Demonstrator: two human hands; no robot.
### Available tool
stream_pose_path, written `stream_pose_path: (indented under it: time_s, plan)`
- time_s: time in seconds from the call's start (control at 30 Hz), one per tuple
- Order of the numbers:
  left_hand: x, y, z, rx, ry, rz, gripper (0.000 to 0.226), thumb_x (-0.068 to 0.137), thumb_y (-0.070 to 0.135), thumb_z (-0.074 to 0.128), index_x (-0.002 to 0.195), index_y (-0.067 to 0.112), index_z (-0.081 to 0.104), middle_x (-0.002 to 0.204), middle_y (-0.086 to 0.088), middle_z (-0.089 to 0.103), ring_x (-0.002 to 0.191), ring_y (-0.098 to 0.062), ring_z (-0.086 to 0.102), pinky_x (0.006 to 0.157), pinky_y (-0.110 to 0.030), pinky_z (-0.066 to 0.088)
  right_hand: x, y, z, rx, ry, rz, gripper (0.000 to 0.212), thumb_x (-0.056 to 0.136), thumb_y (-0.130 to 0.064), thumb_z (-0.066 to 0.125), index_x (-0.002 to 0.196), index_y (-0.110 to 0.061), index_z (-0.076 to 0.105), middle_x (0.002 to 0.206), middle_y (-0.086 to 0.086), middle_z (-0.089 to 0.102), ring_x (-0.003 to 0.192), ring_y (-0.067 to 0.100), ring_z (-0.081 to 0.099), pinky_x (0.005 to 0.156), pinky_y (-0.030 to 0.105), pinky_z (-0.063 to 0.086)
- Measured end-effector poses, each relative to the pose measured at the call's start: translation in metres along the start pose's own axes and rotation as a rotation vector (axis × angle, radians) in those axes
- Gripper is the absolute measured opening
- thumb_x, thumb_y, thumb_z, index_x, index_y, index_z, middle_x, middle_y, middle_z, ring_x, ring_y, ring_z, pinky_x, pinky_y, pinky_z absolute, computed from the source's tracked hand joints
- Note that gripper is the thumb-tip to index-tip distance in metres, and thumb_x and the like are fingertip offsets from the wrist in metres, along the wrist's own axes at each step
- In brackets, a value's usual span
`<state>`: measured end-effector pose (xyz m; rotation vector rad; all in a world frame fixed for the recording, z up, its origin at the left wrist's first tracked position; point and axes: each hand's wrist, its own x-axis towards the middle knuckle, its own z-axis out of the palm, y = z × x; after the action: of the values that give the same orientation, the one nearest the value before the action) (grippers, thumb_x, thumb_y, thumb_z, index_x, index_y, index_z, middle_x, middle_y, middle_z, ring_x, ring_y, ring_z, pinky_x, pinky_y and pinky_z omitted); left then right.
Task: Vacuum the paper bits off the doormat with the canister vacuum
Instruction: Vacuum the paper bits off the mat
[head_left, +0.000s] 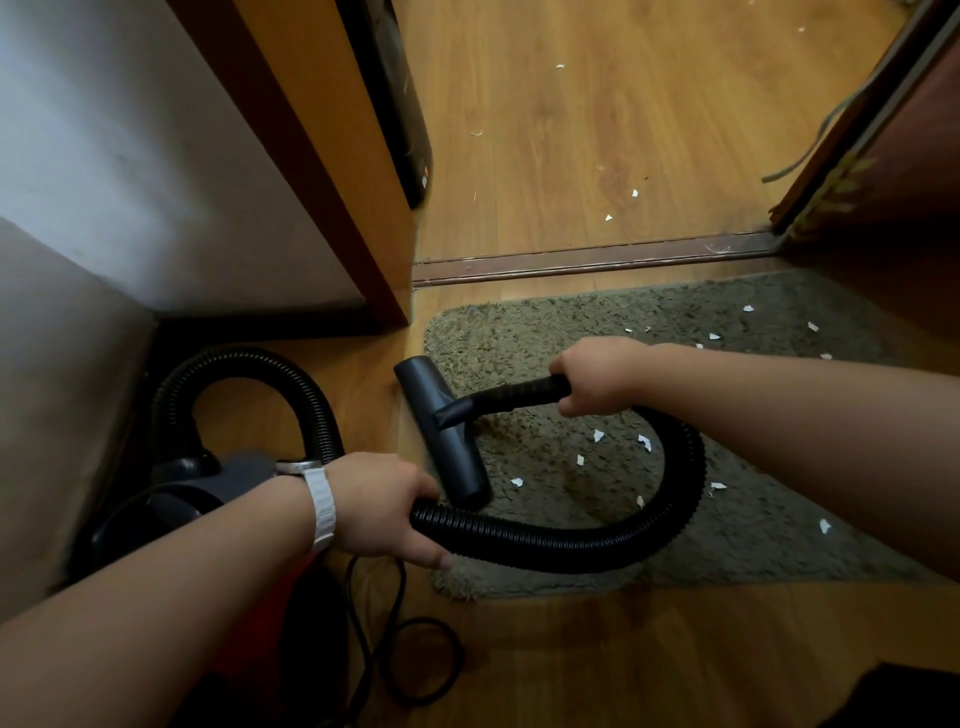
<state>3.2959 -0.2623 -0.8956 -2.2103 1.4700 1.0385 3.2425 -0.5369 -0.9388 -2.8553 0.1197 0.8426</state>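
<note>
While the right hand (597, 375) curls tightly round the black handle tube (511, 396), the floor nozzle (448, 434) just left of it rests on the doormat (519, 332) at its left edge. The left hand (383, 508) grips the ribbed hose (545, 548) nearer the person. Paper bits (644, 442) lie on the mat between and beyond the hands. The canister vacuum (234, 480) sits left of the left wrist.

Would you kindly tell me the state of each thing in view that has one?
Left hand: grips the hose.
Right hand: grips the wand.
Nozzle: at the doormat's left edge.
Hose: looped over the doormat.
Doormat: flat, strewn with paper bits.
Cord: loosely coiled on the floor.
</note>
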Motion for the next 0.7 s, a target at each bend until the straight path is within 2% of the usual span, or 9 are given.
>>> stream_pose_path:
  time_s: [0.37,0.47,0.57,0.7]
  plan:
    - [0.017,0.013,-0.013,0.01,0.079,-0.005,0.055,0.07,0.081,0.056,0.075,0.027,0.049,0.065,0.008,0.053,0.068,-0.015,0.058,0.064,-0.032,0.048,-0.02,0.045,0.006,-0.021,0.023,0.048,0.024,0.085,-0.042,0.064,0.104,-0.028,0.062,0.076,-0.006,0.06,0.066,0.012,0.058,0.053,0.026,0.044]
    - [0.02,0.016,-0.015,-0.009,0.069,-0.002,0.054,0.07,0.082,0.055,0.072,0.029,0.047,0.066,0.008,0.054,0.067,-0.014,0.058,0.064,-0.033,0.049,-0.027,0.06,0.016,0.003,0.033,0.037,0.019,0.083,-0.041,0.065,0.097,-0.029,0.061,0.076,-0.006,0.062,0.071,0.016,0.061,0.06,0.028,0.049]
    - [0.021,0.021,-0.016,0.008,0.073,0.002,0.052,0.07,0.081,0.055,0.07,0.03,0.044,0.066,0.009,0.053,0.065,-0.012,0.055,0.062,-0.032,0.047,-0.032,0.064,0.02,0.019,0.051,-0.006,0.015,0.082,-0.04,0.066,0.09,-0.031,0.057,0.074,-0.006,0.061,0.072,0.018,0.061,0.059,0.028,0.046]
    - [0.021,0.023,-0.014,0.015,0.064,0.007,0.055,0.069,0.083,0.055,0.079,0.029,0.053,0.068,0.008,0.056,0.063,-0.01,0.055,0.064,-0.033,0.05,-0.031,0.06,0.02,0.028,0.062,-0.064,0.017,0.08,-0.038,0.065,0.093,-0.028,0.06,0.071,-0.007,0.059,0.066,0.013,0.057,0.057,0.028,0.043]
